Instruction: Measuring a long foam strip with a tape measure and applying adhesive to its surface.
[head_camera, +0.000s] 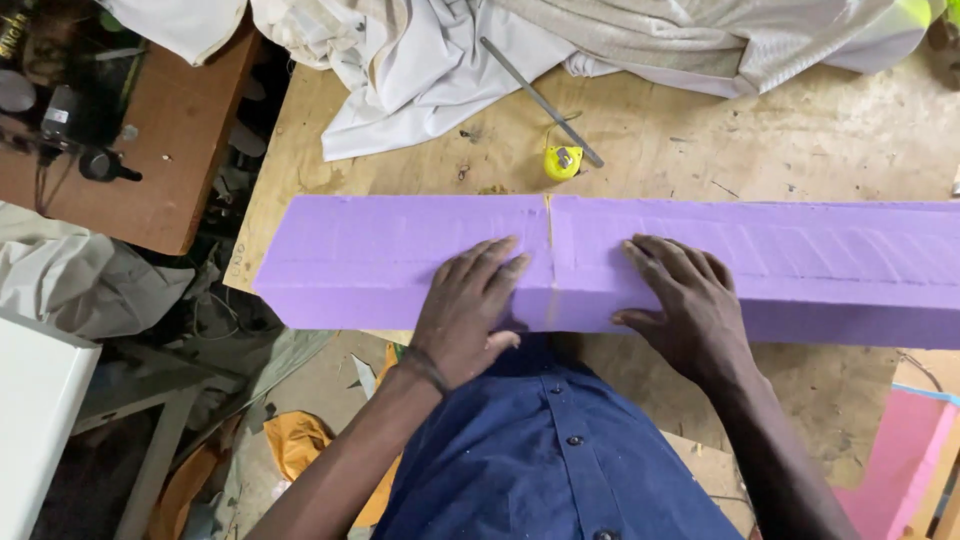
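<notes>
Pressing down on the long purple foam block, the person has both palms flat on its top face, one on either side of a thin seam that runs straight across the block. The left hand lies just left of that line, fingers spread and fingertips nearly touching it; the right hand rests a little further off on the other side. Neither grip is clenched on anything: both hands are spread open, bearing on the foam rather than grasping it.

The block lies lengthwise across the plywood counter, its near edge overhanging the counter's front, right against the person's blue shirt. Behind it sit a small yellow tape measure and a long metal ruler, the ruler's far end resting on a heap of pale cloth.

To my eye the work here is steadying the foam about the seam, and doing it well seems to call for even weight from both palms, kept close to the line, so the two sides stay level and the overhanging edge does not tip. Soft foam dents easily, so flat hands look wiser than digging fingertips.
</notes>
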